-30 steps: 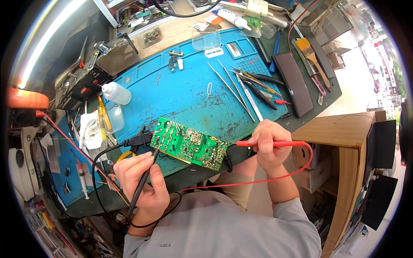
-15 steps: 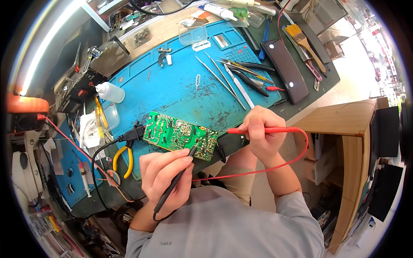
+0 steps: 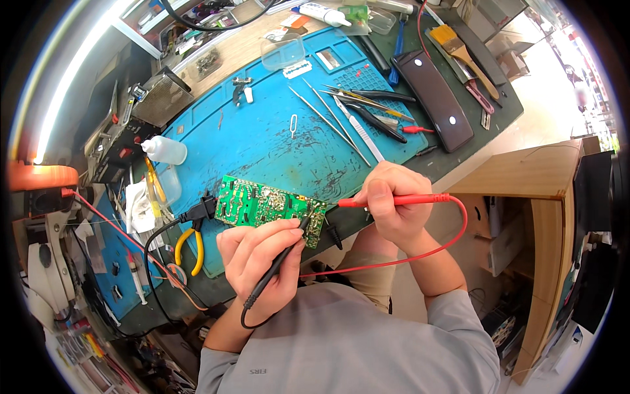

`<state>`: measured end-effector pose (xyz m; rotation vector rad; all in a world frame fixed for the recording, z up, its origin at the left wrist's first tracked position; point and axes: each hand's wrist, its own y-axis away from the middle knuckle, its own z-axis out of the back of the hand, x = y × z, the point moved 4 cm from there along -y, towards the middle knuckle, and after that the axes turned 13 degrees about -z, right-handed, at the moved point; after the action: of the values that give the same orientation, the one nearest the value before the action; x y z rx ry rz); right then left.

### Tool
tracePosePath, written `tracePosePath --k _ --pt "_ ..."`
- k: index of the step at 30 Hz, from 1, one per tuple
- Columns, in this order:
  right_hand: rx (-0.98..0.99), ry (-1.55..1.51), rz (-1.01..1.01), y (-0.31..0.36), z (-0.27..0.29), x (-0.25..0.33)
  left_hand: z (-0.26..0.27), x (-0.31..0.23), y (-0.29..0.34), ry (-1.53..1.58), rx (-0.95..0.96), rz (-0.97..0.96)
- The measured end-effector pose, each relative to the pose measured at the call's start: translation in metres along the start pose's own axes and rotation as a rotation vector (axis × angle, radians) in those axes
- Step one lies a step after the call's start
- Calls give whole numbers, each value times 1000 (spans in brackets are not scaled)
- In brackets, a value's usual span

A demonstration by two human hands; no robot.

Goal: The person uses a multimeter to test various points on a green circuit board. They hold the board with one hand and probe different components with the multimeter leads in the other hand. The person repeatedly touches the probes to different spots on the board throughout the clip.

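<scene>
A black probe [image 3: 279, 259] is gripped pen-fashion in the closed left hand [image 3: 259, 253], its tip set on the green board [image 3: 269, 207] just beyond the fingertips. A red probe [image 3: 394, 200] is pinched in the closed right hand [image 3: 394, 203], its tip at the board's near right edge. The board lies on the blue mat [image 3: 262, 138]. A slipped tip could bridge neighbouring joints, since both are held freehand.
</scene>
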<state>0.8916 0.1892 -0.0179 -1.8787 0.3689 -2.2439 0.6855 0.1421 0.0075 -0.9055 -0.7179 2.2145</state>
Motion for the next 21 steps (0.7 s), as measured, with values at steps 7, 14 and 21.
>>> tracePosePath --k 7,14,21 --pt "6 -11 19 -1 -1 1 -1 0 0 -4 4 -3" --pt "5 7 17 -1 0 2 0 1 0 -6 5 1" --pt "14 -8 24 -1 -1 1 0 0 1 -13 -1 -5"
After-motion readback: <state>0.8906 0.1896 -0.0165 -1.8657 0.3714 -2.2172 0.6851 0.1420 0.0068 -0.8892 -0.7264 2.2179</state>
